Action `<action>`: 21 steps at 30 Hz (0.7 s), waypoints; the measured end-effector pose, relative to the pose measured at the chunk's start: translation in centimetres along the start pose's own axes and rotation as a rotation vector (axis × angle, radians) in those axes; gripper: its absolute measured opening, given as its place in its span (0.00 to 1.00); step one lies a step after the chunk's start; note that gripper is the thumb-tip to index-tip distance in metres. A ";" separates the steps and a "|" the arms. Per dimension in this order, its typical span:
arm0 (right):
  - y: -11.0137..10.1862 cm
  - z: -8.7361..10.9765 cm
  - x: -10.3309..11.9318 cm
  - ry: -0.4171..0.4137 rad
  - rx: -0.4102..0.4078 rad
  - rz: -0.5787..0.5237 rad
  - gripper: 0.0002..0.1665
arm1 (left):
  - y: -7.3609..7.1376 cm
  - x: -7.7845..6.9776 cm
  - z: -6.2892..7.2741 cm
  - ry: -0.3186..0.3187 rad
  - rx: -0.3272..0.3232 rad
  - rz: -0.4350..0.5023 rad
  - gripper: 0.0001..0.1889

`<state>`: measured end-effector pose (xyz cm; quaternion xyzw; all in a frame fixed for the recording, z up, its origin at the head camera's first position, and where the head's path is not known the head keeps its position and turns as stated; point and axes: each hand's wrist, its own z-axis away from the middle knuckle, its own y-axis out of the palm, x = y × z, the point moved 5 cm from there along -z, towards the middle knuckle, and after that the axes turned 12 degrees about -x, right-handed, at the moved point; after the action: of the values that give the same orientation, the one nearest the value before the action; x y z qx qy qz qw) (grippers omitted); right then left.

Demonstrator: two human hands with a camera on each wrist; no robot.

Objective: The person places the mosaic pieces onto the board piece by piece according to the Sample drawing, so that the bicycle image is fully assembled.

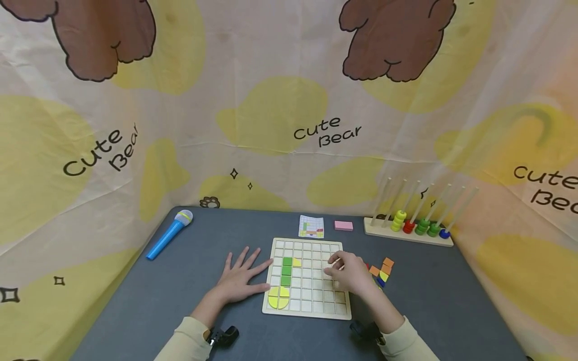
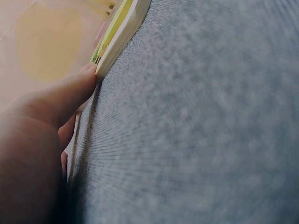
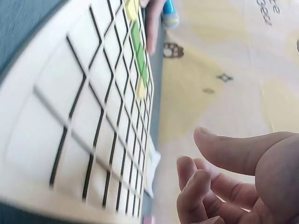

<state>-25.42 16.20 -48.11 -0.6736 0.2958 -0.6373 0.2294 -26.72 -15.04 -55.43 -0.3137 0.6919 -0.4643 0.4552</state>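
In the head view's lower centre, the left hand (image 1: 239, 283), fingers spread wide, touches the left edge of a grid board (image 1: 307, 294) bearing 3 green squares (image 1: 286, 271), while the right hand (image 1: 351, 273) hovers above its right side, bent fingers apart from the thumb.

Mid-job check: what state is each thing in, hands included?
Grid board: flat, partly filled
Left hand: fingers spread, touching the board's edge
Right hand: thumb and fingers apart, nothing visibly held
Loose pieces: clustered beside the board
Printed card: face up
Pink block: lying flat
Microphone: lying down
Bead rack: upright, two leftmost rods bare
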 end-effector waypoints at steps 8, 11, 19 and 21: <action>-2.6 -0.7 -2.2 0.046 -0.070 0.039 0.14 | 0.1 0.2 0.0 -0.005 0.002 -0.014 0.41; -3.5 -0.8 -3.1 0.071 -0.071 0.051 0.15 | 0.0 0.1 0.0 -0.001 -0.004 -0.010 0.40; -5.2 -1.4 -6.3 0.101 -0.067 0.079 0.17 | -0.1 0.0 0.1 -0.002 0.001 -0.012 0.40; -5.4 -1.6 -7.3 0.094 -0.072 0.094 0.18 | 0.0 0.0 0.1 0.000 0.000 -0.008 0.40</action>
<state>-26.51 25.27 -49.52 -0.6361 0.3604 -0.6458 0.2203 -26.67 -15.06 -55.40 -0.3167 0.6905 -0.4662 0.4534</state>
